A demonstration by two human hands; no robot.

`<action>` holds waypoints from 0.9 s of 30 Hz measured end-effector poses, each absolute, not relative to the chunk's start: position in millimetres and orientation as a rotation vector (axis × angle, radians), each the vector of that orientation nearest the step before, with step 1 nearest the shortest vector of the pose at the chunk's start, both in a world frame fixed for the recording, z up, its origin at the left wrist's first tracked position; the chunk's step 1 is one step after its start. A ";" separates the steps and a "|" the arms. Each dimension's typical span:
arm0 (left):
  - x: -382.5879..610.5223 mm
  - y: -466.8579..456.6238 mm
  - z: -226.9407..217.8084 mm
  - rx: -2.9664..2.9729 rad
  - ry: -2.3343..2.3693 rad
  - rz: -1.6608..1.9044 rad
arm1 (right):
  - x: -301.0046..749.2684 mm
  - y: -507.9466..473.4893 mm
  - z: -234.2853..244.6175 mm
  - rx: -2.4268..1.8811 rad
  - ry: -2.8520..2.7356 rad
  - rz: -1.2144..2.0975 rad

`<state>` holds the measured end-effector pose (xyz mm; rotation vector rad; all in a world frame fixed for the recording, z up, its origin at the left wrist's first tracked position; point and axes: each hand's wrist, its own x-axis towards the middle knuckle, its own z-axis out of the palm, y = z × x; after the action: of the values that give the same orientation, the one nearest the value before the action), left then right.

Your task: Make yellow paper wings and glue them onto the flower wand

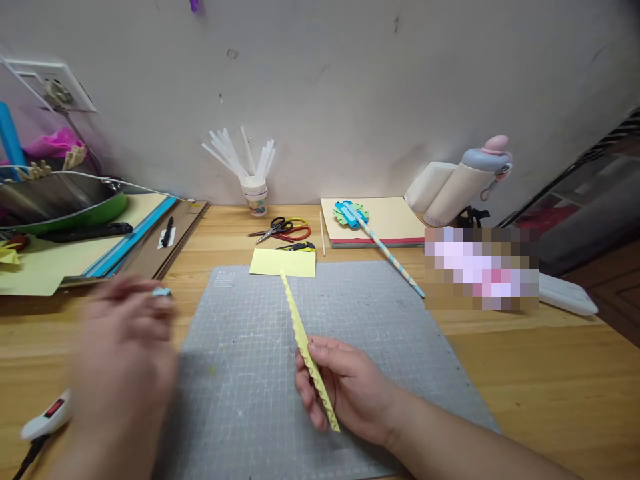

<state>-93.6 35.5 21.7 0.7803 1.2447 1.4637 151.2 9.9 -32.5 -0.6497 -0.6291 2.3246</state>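
Note:
My right hand (345, 387) is closed on a long yellow folded paper strip (300, 327) with zigzag edges. The strip slants up and away over the grey cutting mat (390, 327). My left hand (125, 353) is blurred by motion at the mat's left edge, over the wooden table. Its fingers cannot be made out. A small light-blue piece (163, 292) shows just beyond its fingertips. A white glue gun (47, 417) with a red switch lies to its left.
A yellow paper sheet (283, 262) lies at the mat's far edge. Behind it are scissors (280, 229), a cup of white sticks (255, 193), a pad (390, 223) with a blue paper flower on a straw (373, 233). Stacked paper and a pan (55, 197) sit far left.

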 end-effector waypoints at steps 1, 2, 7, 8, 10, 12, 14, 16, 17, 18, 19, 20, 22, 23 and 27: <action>-70.1 30.9 18.2 0.743 1.227 1.501 | 151.0 9.4 -32.2 -0.638 -0.633 2.322; -47.0 25.3 14.5 0.695 1.196 1.289 | 151.0 8.9 -31.7 -0.627 -0.637 2.321; 3.4 2.0 -3.2 0.727 0.960 0.739 | 152.4 8.6 -27.1 -0.549 -0.620 2.362; 1.3 0.9 -5.7 0.756 0.971 0.751 | 152.7 8.8 -26.3 -0.537 -0.615 2.376; -5.5 1.5 -9.0 0.785 0.977 0.756 | 153.0 9.3 -25.2 -0.534 -0.609 2.392; -10.2 3.5 -10.7 0.799 0.967 0.740 | 153.1 9.6 -25.2 -0.547 -0.604 2.401; -10.8 4.7 -11.3 0.805 0.964 0.738 | 153.1 9.7 -26.3 -0.563 -0.600 2.407; -9.5 5.0 -11.5 0.808 0.968 0.736 | 152.9 9.4 -27.8 -0.585 -0.608 2.405; -8.9 5.0 -11.5 0.809 0.972 0.739 | 152.7 9.2 -28.5 -0.598 -0.616 2.400; -8.4 5.0 -11.5 0.811 0.975 0.743 | 152.4 8.9 -29.0 -0.607 -0.627 2.396; -8.2 5.1 -11.5 0.816 0.979 0.745 | 152.1 8.6 -29.3 -0.612 -0.641 2.391; -8.3 5.3 -11.5 0.822 0.983 0.746 | 151.7 8.3 -29.2 -0.616 -0.658 2.383; -8.8 5.9 -11.5 0.841 0.996 0.750 | 150.6 7.6 -28.1 -0.630 -0.700 2.362; -9.2 6.3 -11.6 0.855 1.004 0.749 | 150.0 7.2 -27.4 -0.643 -0.719 2.350; -9.6 6.9 -12.6 0.908 1.052 0.740 | 147.6 5.3 -26.2 -0.680 -0.753 2.334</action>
<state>-9.6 6.9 -12.6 0.9082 1.0519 0.7405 147.6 5.3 -26.2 -0.6799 -0.7532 2.3337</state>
